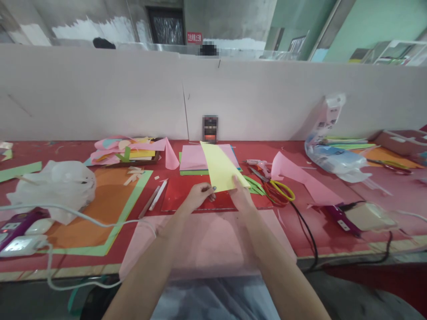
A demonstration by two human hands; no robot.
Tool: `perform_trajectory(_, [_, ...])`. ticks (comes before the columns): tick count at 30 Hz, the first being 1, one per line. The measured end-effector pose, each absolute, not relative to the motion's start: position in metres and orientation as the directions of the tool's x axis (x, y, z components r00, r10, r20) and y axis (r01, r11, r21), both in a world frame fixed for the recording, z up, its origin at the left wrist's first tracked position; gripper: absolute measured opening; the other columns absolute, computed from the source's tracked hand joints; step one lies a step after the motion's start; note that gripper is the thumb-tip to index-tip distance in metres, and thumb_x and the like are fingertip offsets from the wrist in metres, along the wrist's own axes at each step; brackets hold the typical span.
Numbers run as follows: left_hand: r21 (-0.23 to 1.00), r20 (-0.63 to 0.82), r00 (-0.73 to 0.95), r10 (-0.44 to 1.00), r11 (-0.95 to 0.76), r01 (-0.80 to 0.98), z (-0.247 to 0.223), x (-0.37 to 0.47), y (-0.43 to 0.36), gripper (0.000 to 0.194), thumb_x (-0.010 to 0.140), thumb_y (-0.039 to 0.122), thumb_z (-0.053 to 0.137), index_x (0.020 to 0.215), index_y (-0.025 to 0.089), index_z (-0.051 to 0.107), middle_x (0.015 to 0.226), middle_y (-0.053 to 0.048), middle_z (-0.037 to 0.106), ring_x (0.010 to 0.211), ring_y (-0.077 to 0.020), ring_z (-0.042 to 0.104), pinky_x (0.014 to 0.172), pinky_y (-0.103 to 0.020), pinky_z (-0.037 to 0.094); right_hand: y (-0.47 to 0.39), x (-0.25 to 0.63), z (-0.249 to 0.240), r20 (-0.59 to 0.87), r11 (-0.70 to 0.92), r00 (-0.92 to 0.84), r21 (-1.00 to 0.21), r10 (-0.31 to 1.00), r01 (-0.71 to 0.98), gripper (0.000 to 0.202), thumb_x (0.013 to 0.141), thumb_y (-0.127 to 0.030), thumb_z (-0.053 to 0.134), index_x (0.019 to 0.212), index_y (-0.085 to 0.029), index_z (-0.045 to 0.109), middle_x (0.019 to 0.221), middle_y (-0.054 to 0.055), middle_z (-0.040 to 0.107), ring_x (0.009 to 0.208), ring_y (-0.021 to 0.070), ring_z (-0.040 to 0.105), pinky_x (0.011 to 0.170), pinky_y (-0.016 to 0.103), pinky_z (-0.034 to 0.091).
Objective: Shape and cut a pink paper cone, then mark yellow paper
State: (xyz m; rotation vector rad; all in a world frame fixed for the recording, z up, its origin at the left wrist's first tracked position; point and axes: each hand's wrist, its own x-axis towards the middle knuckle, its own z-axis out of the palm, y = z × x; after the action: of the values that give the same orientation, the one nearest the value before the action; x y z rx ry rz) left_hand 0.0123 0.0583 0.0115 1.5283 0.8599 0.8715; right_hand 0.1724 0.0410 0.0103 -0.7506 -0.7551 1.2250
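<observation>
A sheet of pale yellow paper (218, 171) is raised at a tilt over the middle of the red table. At its lower left corner, my left hand (203, 194) pinches the edge with curled fingers. My right hand (240, 194) grips the lower right part, thumb on top and the other fingers hidden beneath. Behind the sheet lies a stack of coloured paper (191, 159) with pink on top. Under my hands is a red mat (180, 191), and pink paper (213, 244) covers the table's front edge below my forearms.
Scissors (282, 189), green strips (256, 186) and a pink glue gun (262, 165) lie to the right. Power strips (343, 221) (16, 229) with cables sit at both sides. A white plastic bag (63, 186) rests left. A phone (210, 129) leans against the white partition (133, 98).
</observation>
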Motion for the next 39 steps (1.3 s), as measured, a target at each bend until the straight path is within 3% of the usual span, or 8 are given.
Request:
perform_trajectory(10, [0.99, 0.059, 0.446, 0.893, -0.109, 0.087, 0.014, 0.005, 0.062, 0.035, 0.073, 0.046, 0.056, 0.062, 0.014, 0.054, 0.058, -0.002, 0.06, 0.052, -0.011, 0.058, 0.056, -0.024, 0.048, 0.05, 0.197, 0.005, 0.075, 0.295, 0.376, -0.766, 0.924, -0.571, 0.029, 0.071, -0.034, 0.062, 0.097, -0.021, 0.062, 0.108, 0.004, 0.064, 0.108, 0.02, 0.054, 0.091, 0.033, 0.048])
perform_trajectory(15, [0.989, 0.024, 0.46, 0.888, -0.087, 0.117, 0.017, -0.001, 0.064, 0.037, 0.071, 0.048, 0.058, 0.06, 0.014, 0.054, 0.057, -0.002, 0.06, 0.051, -0.0112, 0.058, 0.055, -0.025, 0.048, 0.055, 0.205, 0.0, 0.101, 0.316, 0.415, -0.813, 0.904, -0.49, 0.03, 0.069, -0.035, 0.063, 0.096, -0.021, 0.062, 0.105, 0.003, 0.065, 0.101, 0.0177, 0.058, 0.088, 0.03, 0.049])
perform_trajectory(18, [0.991, 0.001, 0.461, 0.887, -0.061, 0.116, 0.018, -0.007, 0.066, 0.037, 0.069, 0.049, 0.059, 0.06, 0.014, 0.053, 0.057, -0.002, 0.06, 0.051, -0.0112, 0.058, 0.055, -0.024, 0.048, 0.053, 0.208, 0.001, 0.12, 0.256, 0.369, -0.903, 0.922, -0.344, 0.034, 0.071, -0.039, 0.061, 0.1, -0.021, 0.061, 0.106, 0.002, 0.064, 0.093, 0.0176, 0.061, 0.076, 0.03, 0.054])
perform_trajectory(21, [0.993, -0.033, 0.475, 0.879, -0.026, 0.118, 0.018, -0.011, 0.067, 0.036, 0.068, 0.049, 0.061, 0.062, 0.015, 0.053, 0.057, -0.001, 0.061, 0.052, -0.0114, 0.058, 0.054, -0.024, 0.048, 0.048, 0.211, 0.004, 0.13, 0.189, 0.3, -0.966, 0.945, -0.179, 0.038, 0.071, -0.041, 0.059, 0.103, -0.021, 0.06, 0.1, 0.002, 0.065, 0.074, 0.0179, 0.065, 0.054, 0.029, 0.057])
perform_trajectory(25, [0.99, -0.043, 0.491, 0.87, -0.027, 0.135, 0.015, -0.013, 0.068, 0.034, 0.069, 0.047, 0.06, 0.063, 0.014, 0.053, 0.059, -0.002, 0.061, 0.053, -0.0113, 0.058, 0.055, -0.024, 0.048, 0.044, 0.216, 0.007, 0.123, 0.152, 0.18, -0.975, 0.976, -0.159, 0.034, 0.07, -0.038, 0.061, 0.1, -0.022, 0.061, 0.09, 0.0, 0.067, 0.052, 0.0164, 0.063, 0.039, 0.029, 0.053])
perform_trajectory(31, [0.987, 0.006, 0.535, 0.845, -0.09, 0.131, 0.019, -0.017, 0.066, 0.032, 0.072, 0.045, 0.058, 0.063, 0.015, 0.053, 0.06, -0.002, 0.061, 0.055, -0.0118, 0.059, 0.057, -0.025, 0.047, 0.039, 0.227, 0.006, 0.004, 0.028, 0.1, -0.97, 0.995, -0.242, 0.044, 0.061, -0.028, 0.071, 0.103, -0.021, 0.057, 0.09, 0.001, 0.068, 0.068, 0.0179, 0.066, 0.046, 0.026, 0.055])
perform_trajectory(35, [0.975, -0.033, 0.612, 0.79, -0.108, 0.192, 0.021, -0.019, 0.064, 0.033, 0.072, 0.047, 0.056, 0.063, 0.015, 0.054, 0.06, -0.002, 0.061, 0.056, -0.0125, 0.059, 0.059, -0.025, 0.048, 0.033, 0.23, 0.01, -0.013, -0.003, 0.031, -0.946, 0.999, -0.324, 0.045, 0.058, -0.022, 0.073, 0.1, -0.019, 0.058, 0.094, 0.004, 0.068, 0.079, 0.021, 0.065, 0.063, 0.031, 0.055])
perform_trajectory(39, [0.969, -0.087, 0.64, 0.764, -0.084, 0.232, 0.019, -0.02, 0.064, 0.034, 0.07, 0.048, 0.057, 0.063, 0.016, 0.054, 0.06, -0.001, 0.061, 0.056, -0.0132, 0.059, 0.059, -0.026, 0.048, 0.033, 0.227, 0.009, -0.042, -0.027, 0.052, -0.966, 0.998, -0.257, 0.043, 0.057, -0.023, 0.075, 0.097, -0.018, 0.061, 0.095, 0.006, 0.068, 0.081, 0.0228, 0.065, 0.071, 0.036, 0.054])
